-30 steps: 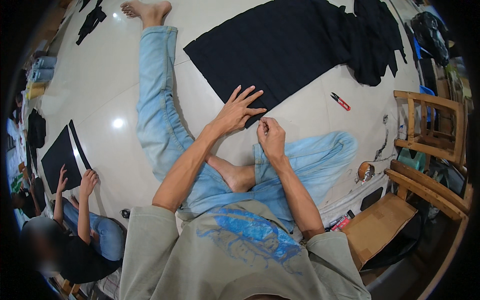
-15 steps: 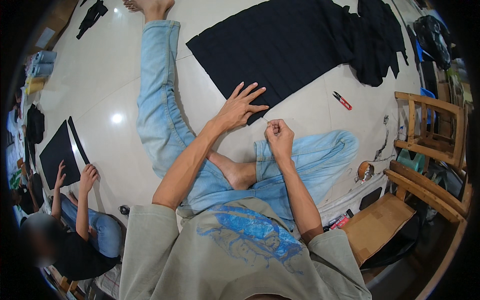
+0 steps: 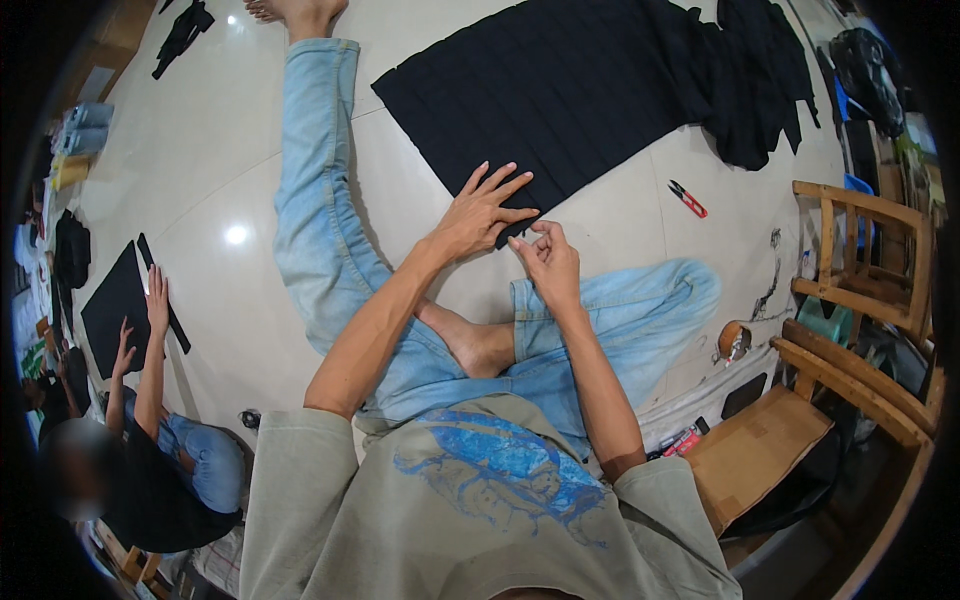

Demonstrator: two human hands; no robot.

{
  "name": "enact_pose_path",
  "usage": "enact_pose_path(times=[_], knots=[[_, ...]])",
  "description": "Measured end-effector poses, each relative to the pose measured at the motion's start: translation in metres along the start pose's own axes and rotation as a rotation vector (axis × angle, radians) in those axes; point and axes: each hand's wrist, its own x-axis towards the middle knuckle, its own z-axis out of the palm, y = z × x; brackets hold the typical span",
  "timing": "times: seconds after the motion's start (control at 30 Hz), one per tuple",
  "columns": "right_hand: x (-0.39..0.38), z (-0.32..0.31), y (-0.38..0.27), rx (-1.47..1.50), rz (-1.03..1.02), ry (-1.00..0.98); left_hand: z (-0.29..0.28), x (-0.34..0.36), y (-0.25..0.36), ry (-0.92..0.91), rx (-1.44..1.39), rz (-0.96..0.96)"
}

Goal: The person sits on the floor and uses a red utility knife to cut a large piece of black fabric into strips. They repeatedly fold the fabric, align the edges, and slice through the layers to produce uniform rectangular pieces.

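Observation:
A large black cloth (image 3: pixel 560 100) lies spread on the pale tiled floor in front of me. My left hand (image 3: pixel 477 215) rests open on its near corner, fingers fanned out and pressing the fabric. Close beside it, my right hand (image 3: pixel 550 258) has thumb and forefinger closed at the corner's edge, with the dark fabric between them. Any small item in those fingertips is too small to make out. Red-handled thread snips (image 3: pixel 688 199) lie on the floor to the right of the cloth.
At far left another person (image 3: pixel 150 470) sits with both hands by a smaller black piece (image 3: pixel 115 312) and a dark strip (image 3: pixel 165 295). Wooden chairs (image 3: pixel 865 250) and a cardboard sheet (image 3: pixel 765 450) are at right. A tape roll (image 3: pixel 733 341) lies near the chairs.
My right hand has moved left and slightly up to the cloth's corner; a thin pale thing showed at its fingertips before. My left hand stays put. The other person's hand has shifted up and left.

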Motion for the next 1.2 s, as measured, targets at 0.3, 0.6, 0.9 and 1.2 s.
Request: enact_pose_path(times=[0.3,0.6,0.9,1.2], knots=[[-0.002,-0.012,0.022,0.327,0.120,0.014,-0.005,-0.001,0.003,-0.008,-0.018,-0.015],[-0.001,-0.002,0.009,0.544,0.140,0.100,0.001,-0.001,-0.004,0.198,-0.064,-0.052],[-0.007,-0.011,-0.022,-0.381,-0.080,0.044,-0.017,0.036,-0.053,0.553,0.425,-0.300],[0.007,-0.018,-0.006,-0.165,-0.034,-0.171,-0.012,0.049,-0.079,0.486,0.565,-0.447]])
